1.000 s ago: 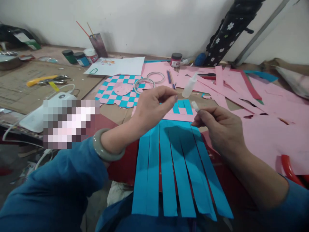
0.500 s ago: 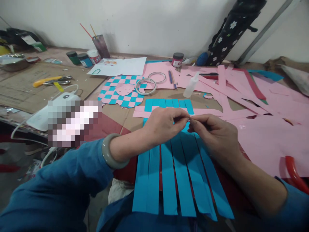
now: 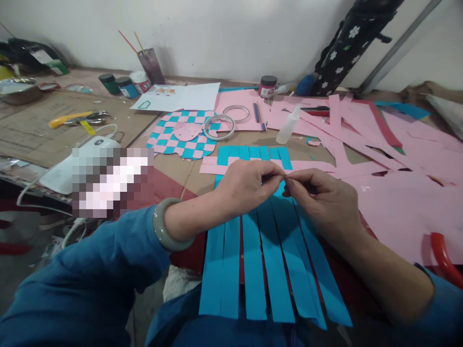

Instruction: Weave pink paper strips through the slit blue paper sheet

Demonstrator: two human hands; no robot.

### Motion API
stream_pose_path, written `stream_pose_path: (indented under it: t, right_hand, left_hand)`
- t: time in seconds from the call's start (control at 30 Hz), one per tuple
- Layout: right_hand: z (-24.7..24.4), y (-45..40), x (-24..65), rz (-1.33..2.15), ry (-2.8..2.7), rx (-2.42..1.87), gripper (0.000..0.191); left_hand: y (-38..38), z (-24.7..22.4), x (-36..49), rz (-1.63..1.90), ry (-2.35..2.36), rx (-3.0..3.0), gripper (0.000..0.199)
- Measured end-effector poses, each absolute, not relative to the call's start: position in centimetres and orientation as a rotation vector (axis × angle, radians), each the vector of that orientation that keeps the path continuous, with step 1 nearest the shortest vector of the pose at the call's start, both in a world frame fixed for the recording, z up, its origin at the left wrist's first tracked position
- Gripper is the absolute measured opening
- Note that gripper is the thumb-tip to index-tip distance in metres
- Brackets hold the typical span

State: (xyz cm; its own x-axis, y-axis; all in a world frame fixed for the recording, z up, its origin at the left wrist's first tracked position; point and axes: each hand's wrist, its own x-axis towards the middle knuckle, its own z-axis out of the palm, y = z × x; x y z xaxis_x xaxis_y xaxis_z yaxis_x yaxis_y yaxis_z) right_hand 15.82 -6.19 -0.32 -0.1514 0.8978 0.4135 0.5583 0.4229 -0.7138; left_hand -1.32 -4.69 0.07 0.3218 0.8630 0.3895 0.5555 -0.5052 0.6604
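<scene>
L hand (image 3: 246, 187), R hand (image 3: 327, 200) above strips (image 3: 255, 270)

A pale wall (image 3: 217, 41) spanned the top, a table (image 3: 85, 77) against it; grey floor (image 3: 12, 272) showed lower left.

white power bank (image 3: 60, 174), paint jars (image 3: 127, 88), metal bowl (image 3: 20, 95)

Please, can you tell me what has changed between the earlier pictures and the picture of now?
The left hand has moved to the right and nearer to the body; its fingertips now meet those of the right hand. The small white piece first held by the right hand is no longer visible; I cannot tell if the fingers hide it. The blue paper strips and squeeze bottle stayed in place.
</scene>
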Motion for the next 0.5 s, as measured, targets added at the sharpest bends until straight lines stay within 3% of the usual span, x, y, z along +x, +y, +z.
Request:
stream_pose_path:
  t: [0.5]
  right_hand:
    - [-0.06,-6.2,15.71,0.696,-1.738,-1.257,0.011]
  left_hand:
    - [-4.63,-0.24,-1.48,1.079,1.157,2.044,0.017]
